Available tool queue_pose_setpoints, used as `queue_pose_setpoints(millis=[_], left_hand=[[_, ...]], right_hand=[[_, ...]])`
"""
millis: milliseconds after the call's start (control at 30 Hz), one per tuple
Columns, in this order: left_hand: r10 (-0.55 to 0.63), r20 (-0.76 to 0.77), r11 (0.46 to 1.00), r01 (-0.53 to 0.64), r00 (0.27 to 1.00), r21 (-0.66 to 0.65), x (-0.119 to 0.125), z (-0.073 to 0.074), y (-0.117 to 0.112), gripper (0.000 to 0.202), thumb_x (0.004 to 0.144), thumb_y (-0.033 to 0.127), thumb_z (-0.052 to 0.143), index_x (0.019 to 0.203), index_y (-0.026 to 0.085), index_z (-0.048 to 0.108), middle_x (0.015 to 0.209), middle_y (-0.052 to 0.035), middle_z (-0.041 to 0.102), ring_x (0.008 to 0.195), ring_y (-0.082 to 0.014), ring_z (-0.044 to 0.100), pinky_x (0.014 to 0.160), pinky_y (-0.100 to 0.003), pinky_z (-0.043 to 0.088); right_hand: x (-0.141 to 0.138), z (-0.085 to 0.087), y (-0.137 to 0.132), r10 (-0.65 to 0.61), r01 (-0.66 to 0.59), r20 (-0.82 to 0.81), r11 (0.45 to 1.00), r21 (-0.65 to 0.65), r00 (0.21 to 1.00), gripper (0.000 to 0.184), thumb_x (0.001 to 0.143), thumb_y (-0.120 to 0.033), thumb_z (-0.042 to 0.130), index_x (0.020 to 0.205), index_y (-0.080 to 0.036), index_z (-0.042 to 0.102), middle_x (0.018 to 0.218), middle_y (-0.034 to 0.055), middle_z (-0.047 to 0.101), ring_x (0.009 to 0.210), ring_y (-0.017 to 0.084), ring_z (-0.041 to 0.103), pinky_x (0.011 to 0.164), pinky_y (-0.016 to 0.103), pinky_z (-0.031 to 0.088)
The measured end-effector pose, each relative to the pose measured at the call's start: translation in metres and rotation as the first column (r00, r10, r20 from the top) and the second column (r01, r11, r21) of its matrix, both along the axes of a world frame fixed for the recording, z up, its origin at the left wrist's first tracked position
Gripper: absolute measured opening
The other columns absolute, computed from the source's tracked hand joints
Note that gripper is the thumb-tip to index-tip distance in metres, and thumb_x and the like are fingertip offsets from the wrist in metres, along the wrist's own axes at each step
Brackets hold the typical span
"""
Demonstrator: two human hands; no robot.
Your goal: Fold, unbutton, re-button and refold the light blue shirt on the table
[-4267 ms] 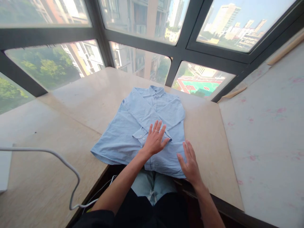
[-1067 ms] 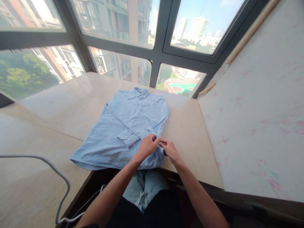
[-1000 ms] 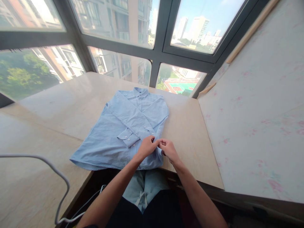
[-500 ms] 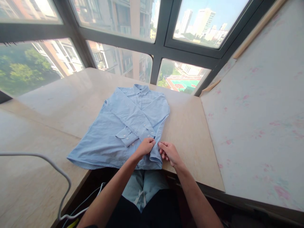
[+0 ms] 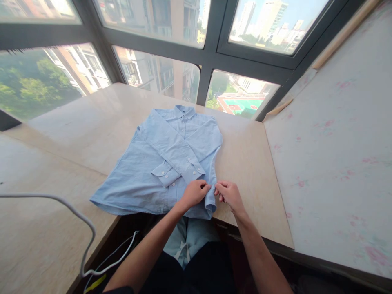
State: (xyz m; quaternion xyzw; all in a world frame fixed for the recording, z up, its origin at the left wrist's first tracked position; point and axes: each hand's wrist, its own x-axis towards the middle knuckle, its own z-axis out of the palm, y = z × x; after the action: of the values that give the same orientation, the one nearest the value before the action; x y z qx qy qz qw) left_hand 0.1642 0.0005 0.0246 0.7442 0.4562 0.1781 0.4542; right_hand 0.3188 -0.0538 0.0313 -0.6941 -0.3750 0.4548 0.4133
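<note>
A light blue button-up shirt (image 5: 137, 163) lies front side up, its collar toward the window and both sleeves crossed over its front. The cuffs rest near the lower middle, one beside the other. My left hand (image 5: 196, 192) is closed in a pinch on the shirt's right side edge, just below a cuff. Close beside it, my right hand (image 5: 229, 193) pinches the same edge from the outside, fingers curled. Below my hands the edge curls up in a loose roll at the hem corner.
The shirt lies on a beige stone-like counter (image 5: 245, 163) under dark-framed windows (image 5: 208, 57). A papered wall (image 5: 330, 163) bounds the right side. A white cable (image 5: 70, 208) loops over the counter's left part and hangs past its front edge, above a yellow item (image 5: 95, 282).
Both hands have shifted slightly right along with the pinched shirt edge. The view has turned a little, so the whole scene sits slightly further right.
</note>
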Motion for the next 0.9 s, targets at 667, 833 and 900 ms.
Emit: queue_pose_setpoints(millis=[667,833,900], left_hand=[[0.043,-0.463,0.86,0.204,0.885,0.469,-0.052,0.003,-0.03,0.018,0.092,0.029,0.059,0.102,0.019,0.07,0.113,-0.0102,0.063,0.1,-0.0256,0.059,0.082,-0.036,0.047],[0.088,-0.458,0.839,0.182,0.884,0.513,-0.057,-0.004,-0.031,0.014,0.093,0.027,0.058,0.09,0.018,0.07,0.1,-0.0087,0.066,0.094,-0.0243,0.058,0.079,-0.036,0.044],[0.104,-0.455,0.832,0.173,0.885,0.527,-0.054,-0.007,-0.03,0.018,0.095,0.026,0.054,0.087,0.018,0.068,0.094,-0.0082,0.066,0.092,-0.0237,0.058,0.079,-0.037,0.042]], right_hand=[[0.031,-0.012,0.0,0.13,-0.108,0.112,0.976,-0.189,0.985,0.013,0.066,-0.028,0.052,0.056,-0.021,0.053,0.034,-0.0058,0.049,0.026,0.007,0.037,0.028,0.017,0.019],[0.029,-0.009,-0.001,0.124,-0.099,0.11,0.973,-0.209,0.986,0.014,0.068,-0.029,0.051,0.056,-0.021,0.051,0.035,-0.006,0.049,0.025,0.006,0.036,0.028,0.017,0.02],[0.03,-0.009,-0.002,0.125,-0.099,0.118,0.974,-0.205,0.985,0.014,0.068,-0.029,0.052,0.057,-0.021,0.051,0.034,-0.006,0.049,0.025,0.006,0.035,0.028,0.017,0.019]])
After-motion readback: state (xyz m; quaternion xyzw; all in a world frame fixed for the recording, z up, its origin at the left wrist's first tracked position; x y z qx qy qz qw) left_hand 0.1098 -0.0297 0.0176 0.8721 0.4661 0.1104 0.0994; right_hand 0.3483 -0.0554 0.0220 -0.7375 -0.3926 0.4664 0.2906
